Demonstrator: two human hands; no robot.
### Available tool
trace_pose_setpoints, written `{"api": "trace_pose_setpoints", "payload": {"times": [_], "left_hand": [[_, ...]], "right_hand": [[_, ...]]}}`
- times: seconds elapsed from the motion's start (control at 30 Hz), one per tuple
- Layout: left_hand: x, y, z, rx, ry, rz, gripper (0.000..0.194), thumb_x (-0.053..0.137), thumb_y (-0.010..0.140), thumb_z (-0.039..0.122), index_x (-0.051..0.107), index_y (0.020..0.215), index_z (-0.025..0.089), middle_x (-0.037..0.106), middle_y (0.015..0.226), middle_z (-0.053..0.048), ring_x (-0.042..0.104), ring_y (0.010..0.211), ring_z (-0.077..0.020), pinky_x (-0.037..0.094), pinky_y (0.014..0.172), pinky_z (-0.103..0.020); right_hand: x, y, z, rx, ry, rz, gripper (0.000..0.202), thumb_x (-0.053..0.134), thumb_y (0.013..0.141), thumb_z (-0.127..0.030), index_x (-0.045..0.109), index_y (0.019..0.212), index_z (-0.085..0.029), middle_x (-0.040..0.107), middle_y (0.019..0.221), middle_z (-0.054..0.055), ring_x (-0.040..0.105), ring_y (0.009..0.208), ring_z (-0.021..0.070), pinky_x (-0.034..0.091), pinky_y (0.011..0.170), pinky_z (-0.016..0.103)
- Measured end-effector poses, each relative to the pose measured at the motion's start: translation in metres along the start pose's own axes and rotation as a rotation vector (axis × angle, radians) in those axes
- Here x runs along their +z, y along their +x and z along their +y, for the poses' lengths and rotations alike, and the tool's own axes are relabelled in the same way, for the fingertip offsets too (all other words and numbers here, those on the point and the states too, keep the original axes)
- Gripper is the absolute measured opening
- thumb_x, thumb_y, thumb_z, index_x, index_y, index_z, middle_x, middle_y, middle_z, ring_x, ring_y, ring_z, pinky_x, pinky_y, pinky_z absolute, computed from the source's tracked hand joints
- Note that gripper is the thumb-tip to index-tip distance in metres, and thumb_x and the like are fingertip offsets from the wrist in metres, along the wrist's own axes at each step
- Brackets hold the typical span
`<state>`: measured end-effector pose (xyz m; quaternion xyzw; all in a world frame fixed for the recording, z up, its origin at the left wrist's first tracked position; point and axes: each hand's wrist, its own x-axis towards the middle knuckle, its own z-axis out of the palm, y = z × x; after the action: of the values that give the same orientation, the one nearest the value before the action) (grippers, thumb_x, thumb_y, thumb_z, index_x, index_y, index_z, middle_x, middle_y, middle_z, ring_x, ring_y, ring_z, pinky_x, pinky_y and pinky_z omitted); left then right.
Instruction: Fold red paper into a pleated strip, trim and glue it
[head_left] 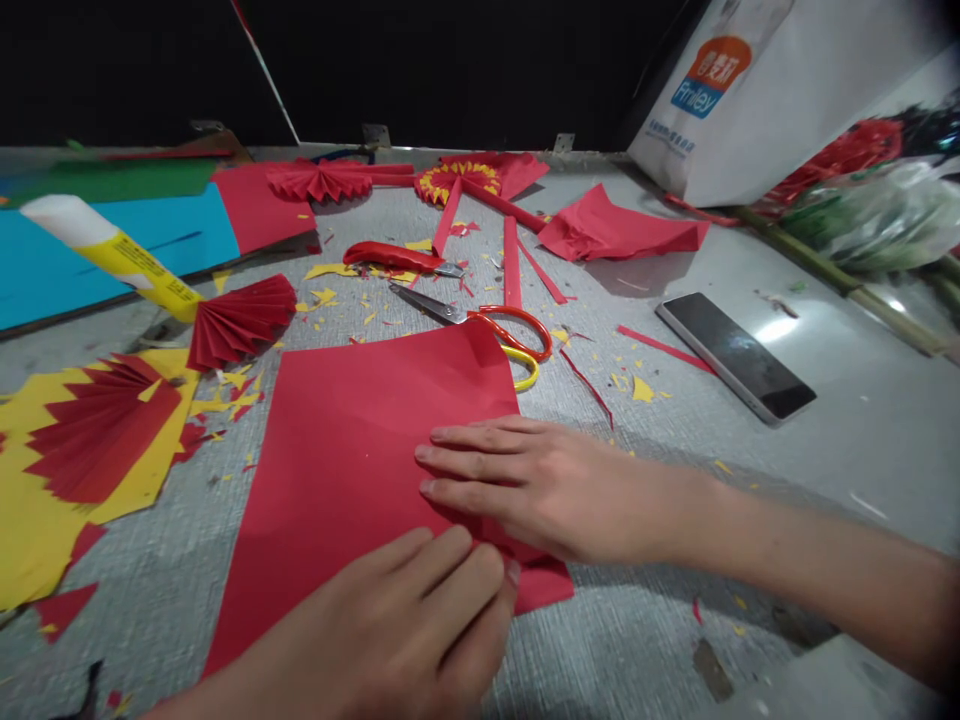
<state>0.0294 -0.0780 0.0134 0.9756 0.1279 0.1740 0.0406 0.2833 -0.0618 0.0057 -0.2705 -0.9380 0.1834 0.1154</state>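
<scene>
A large sheet of red paper [352, 430] lies on the grey table, its right side folded over near the hands. My right hand [525, 480] rests flat on the paper's right part, fingers stretched to the left. Closer to me, my left hand [420, 620] is on the lower part of the sheet, its fingers curled and pressed together at the folded edge; what they grip there is hidden. Just beyond the sheet are scissors [517, 325] with red and yellow handles, partly covered by the paper.
A red-handled cutter [394, 257], pleated red fans [244, 318], a glue stick [124, 262] and yellow paper [150, 490] lie around the left and back. Toward the right are a phone [735, 355], crumpled red paper [619, 230] and a white bag [742, 100]. Scraps litter the table [600, 640].
</scene>
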Motion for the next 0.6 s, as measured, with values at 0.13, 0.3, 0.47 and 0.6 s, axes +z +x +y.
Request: {"api": "trace_pose_setpoints", "payload": {"times": [0.13,0.3,0.47,0.6], "left_hand": [[0.000,0.005,-0.005,0.060,-0.009,-0.010,0.029,0.048,0.110,0.013,0.075,0.118,0.020,0.078,0.112,-0.002,0.065,0.097,-0.0213,0.052,0.091,-0.034],[0.007,0.002,-0.011,0.207,-0.063,-0.077,0.035,0.046,0.113,0.020,0.074,0.134,0.020,0.073,0.143,0.000,0.062,0.125,-0.0221,0.053,0.105,-0.034],[0.005,0.002,-0.021,0.239,-0.127,-0.194,0.038,0.048,0.116,0.028,0.067,0.148,0.019,0.064,0.161,0.002,0.055,0.147,-0.0203,0.048,0.121,-0.033],[0.002,0.003,-0.025,0.289,-0.178,-0.290,0.049,0.055,0.108,0.024,0.061,0.156,0.016,0.056,0.169,-0.005,0.052,0.154,-0.0210,0.049,0.124,-0.033]], "right_hand": [[0.001,0.000,0.000,0.002,0.017,0.009,0.047,0.044,0.120,-0.025,0.052,0.163,-0.007,0.050,0.173,0.014,0.031,0.169,0.0242,0.029,0.139,0.045],[0.000,0.001,0.000,-0.008,0.022,0.022,0.049,0.046,0.119,-0.023,0.052,0.163,-0.002,0.053,0.171,0.015,0.037,0.167,0.0274,0.031,0.138,0.044],[-0.003,0.003,0.004,-0.015,0.016,0.034,0.047,0.055,0.117,-0.023,0.056,0.160,-0.004,0.055,0.170,0.015,0.040,0.166,0.0246,0.035,0.137,0.043],[-0.006,0.003,0.007,-0.041,0.002,0.019,0.044,0.053,0.119,-0.026,0.059,0.157,-0.005,0.052,0.171,0.016,0.039,0.166,0.0255,0.036,0.136,0.044]]}}
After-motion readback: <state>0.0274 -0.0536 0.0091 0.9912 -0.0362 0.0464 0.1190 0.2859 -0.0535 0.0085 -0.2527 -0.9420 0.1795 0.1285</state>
